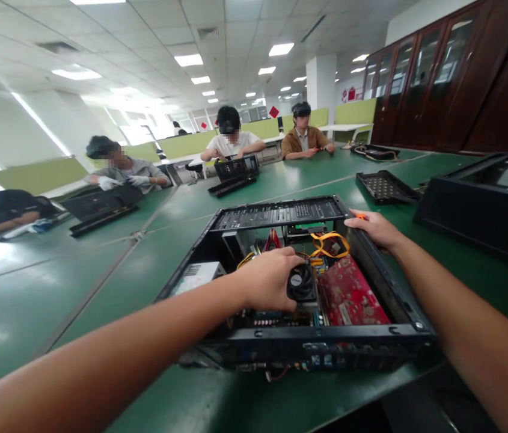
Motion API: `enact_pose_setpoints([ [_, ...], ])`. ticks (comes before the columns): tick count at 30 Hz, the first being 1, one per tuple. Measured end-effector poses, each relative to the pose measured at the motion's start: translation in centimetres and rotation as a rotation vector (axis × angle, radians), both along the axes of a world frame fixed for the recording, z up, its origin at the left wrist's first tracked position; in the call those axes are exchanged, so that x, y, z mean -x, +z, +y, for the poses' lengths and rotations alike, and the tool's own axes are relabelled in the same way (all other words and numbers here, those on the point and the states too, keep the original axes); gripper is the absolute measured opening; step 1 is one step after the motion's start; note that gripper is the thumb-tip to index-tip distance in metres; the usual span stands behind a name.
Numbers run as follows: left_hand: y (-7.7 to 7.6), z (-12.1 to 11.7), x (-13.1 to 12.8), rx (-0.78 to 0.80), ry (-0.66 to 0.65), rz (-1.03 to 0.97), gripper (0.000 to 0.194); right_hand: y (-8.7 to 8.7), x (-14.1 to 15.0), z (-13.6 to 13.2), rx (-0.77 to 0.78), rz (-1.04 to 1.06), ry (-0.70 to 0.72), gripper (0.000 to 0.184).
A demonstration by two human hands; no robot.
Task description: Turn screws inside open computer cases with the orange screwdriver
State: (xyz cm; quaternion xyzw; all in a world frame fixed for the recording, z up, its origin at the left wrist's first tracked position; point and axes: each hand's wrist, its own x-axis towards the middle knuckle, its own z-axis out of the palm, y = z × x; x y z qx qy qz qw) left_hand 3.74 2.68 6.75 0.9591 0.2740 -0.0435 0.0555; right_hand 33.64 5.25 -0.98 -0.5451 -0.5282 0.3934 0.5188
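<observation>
An open black computer case (326, 334) lies on its side in front of me. My left hand (274, 276) reaches inside it, its fingers closed around a round black cooling fan (301, 281). Beside the fan is a red graphics card (353, 294), and yellow cables (332, 243) loop behind it. A silver power supply (197, 276) sits at the left of the case. At the far right corner, my right hand (376, 228) is closed on an orange-handled tool (361, 216) and rests against the case frame. Most of that tool is hidden by the hand.
A larger black case (483, 204) stands at right, near a perforated black panel (384, 185). Across the green table (181, 210), several people work on other cases, including a dark case (238, 171) in the middle and another case (100, 204) at left.
</observation>
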Motion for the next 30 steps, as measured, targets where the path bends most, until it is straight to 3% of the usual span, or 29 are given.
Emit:
enact_pose_setpoints([
  [4,1.7,1.6,3.0,-0.044,0.078,0.096,0.069,1.6,-0.8,-0.8,-0.113,0.134,-0.049,0.038],
  [6,1.0,2.2,3.9,-0.024,0.105,0.177,0.065,3.7,-0.9,-2.2,-0.209,0.15,-0.103,0.021],
  [9,-0.7,2.6,4.3,0.003,0.087,0.243,0.061,7.9,0.4,-4.8,-0.342,0.002,-0.171,0.007],
  [12,-1.9,2.4,4.0,0.014,0.068,0.223,0.064,11.7,2.9,-6.8,-0.425,-0.047,-0.089,0.007],
  [14,-2.3,2.3,3.7,0.03,0.058,0.203,0.068,13.0,4.5,-7.3,-0.447,-0.039,-0.005,0.009],
  [16,-2.6,2.2,3.5,0.042,0.059,0.199,0.069,13.3,6.0,-7.1,-0.446,-0.065,0.079,0.012],
  [19,-2.0,2.2,3.6,0.064,0.088,0.219,0.077,12.4,8.2,-6.2,-0.385,-0.204,0.227,0.017],
  [23,1.4,0.7,6.4,0.028,0.197,0.12,0.099,10.5,11.6,-5.3,-0.296,-0.655,0.374,0.014],
  [26,3.2,-2.0,11.1,-0.119,0.319,-0.199,0.063,9.4,13.7,-4.9,-0.244,-0.938,0.433,0.01],
  [28,2.5,-4.2,14.5,-0.223,0.377,-0.408,0.043,8.9,14.6,-4.7,-0.226,-1.003,0.453,0.011],
  [30,0.5,-6.0,17.2,-0.319,0.394,-0.556,0.035,8.7,15.1,-4.4,-0.228,-1.028,0.445,0.011],
])
